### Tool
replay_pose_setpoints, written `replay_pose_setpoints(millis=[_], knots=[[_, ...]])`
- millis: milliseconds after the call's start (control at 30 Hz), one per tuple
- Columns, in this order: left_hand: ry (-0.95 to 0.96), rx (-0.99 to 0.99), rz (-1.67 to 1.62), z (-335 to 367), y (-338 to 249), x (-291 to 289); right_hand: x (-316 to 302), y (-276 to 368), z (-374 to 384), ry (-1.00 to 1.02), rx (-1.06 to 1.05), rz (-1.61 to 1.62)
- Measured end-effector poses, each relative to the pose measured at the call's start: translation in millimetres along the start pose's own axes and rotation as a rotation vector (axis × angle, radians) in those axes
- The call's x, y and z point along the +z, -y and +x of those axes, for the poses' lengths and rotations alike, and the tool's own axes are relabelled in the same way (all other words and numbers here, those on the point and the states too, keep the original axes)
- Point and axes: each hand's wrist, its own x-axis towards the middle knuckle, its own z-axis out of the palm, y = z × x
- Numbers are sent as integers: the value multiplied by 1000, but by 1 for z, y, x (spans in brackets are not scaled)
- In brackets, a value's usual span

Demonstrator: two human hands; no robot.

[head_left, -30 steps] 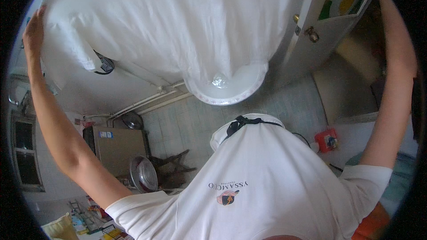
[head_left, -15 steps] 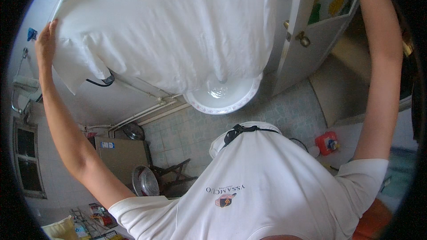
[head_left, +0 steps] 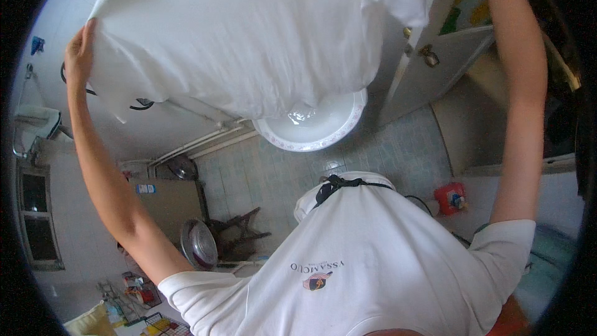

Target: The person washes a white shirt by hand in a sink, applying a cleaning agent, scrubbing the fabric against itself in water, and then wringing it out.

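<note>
In the head view, the shirt spreads between my arms, printed front facing me, its length hanging down over the basin, hiding the far rim. My raised left hand grips its left edge. My right hand is cut off above; its grip I cannot tell.

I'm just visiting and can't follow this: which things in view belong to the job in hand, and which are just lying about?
Seems part of the job:
loose white shirt, held in the left grip
white basin, partly hidden behind it

Seemingly lying about:
red container
metal bowl
</note>
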Motion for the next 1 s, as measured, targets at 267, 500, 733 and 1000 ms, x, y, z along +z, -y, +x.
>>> replay_pose_setpoints(millis=[267,500,733,1000], knots=[[95,-362,-588,-106,-71,149,181,-39,-31,-166,274,428],[5,-502,-909,-171,-102,228,313,-64,-63,-223,453,907],[374,-838,-1030,-354,-136,313,433,-39,-196,75,818,793],[423,-1974,-1237,-491,-147,467,624,-42,-325,281,1494,718]])
